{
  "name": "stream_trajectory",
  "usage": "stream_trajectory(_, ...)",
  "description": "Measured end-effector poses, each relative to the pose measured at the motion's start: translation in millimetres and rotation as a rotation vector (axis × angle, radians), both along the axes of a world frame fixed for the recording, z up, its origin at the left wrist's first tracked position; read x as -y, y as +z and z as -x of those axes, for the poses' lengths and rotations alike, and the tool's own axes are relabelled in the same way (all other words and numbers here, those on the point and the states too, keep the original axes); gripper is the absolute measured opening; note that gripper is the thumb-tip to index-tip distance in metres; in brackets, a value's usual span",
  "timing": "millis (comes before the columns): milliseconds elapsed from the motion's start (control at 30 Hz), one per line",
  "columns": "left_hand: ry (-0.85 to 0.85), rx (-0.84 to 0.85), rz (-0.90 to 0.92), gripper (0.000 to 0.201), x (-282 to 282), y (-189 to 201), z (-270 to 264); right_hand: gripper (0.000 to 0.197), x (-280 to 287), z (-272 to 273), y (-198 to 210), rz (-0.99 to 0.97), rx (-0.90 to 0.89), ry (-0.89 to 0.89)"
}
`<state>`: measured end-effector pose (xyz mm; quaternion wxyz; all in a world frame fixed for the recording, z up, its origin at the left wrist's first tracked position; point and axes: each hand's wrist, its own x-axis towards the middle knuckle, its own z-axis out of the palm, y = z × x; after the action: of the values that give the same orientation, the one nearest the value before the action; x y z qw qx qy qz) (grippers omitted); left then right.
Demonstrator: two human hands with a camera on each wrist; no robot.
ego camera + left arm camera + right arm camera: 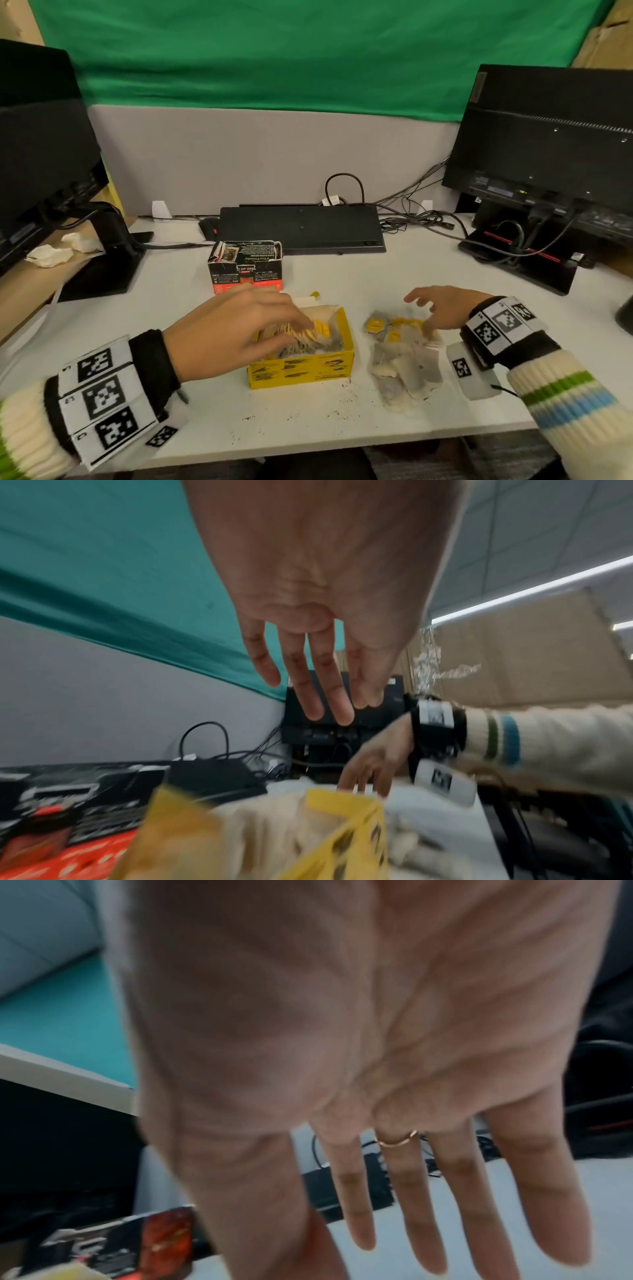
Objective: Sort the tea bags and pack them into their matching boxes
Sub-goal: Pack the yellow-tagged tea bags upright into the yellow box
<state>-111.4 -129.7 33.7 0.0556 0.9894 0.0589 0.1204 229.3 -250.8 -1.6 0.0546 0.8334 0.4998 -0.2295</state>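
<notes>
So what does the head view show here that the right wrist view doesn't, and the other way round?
Only the head view shows the yellow box with tea bags inside, the left hand over its opening, the loose pile of tea bags under the right hand, and both monitors. Only the right wrist view shows that hand's open palm with straight, spread fingers and a thin ring. Both show the black and red box, the white desk and the green backdrop.

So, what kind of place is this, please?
Most likely an office desk set up for recording: two monitors seen from behind, a black keyboard with tangled cables, and a green cloth hung above a grey partition.
</notes>
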Motion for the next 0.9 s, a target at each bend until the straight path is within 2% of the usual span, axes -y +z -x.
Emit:
stream_trajectory(67, -0.04, 0.054, 0.094, 0.03, 9, 14, -11, 0.069, 3, -5, -9, 0.023, -0.022, -0.02)
stream_trajectory(200, -0.073, 0.123, 0.223, 0.028, 22, 32, -32, 0.073, 5, -13, -23, -0.065, -0.074, -0.007)
stream_trajectory(400, -0.059, 0.038, 0.29, 0.024, 34, 42, -54, 0.034, 7, -13, -35, -0.155, -0.141, 0.063)
stream_trajectory(533, -0.048, 0.087, 0.373, 0.024, 41, 41, -53, 0.025, 8, -16, -31, -0.221, -0.167, 0.046)
stream_trajectory(667, -0.032, 0.047, 0.382, 0.023, 39, 40, -49, 0.019, 10, -21, -24, -0.301, -0.214, 0.037)
stream_trajectory(867, 0.011, 0.036, 0.385, 0.023, 31, 40, -45, 0.001, 12, -22, 1, -0.568, -0.403, -0.092)
stream_trajectory(900, 0.015, 0.029, 0.382, 0.023, 31, 39, -45, 0.004, 13, -23, 5, -0.603, -0.418, -0.114)
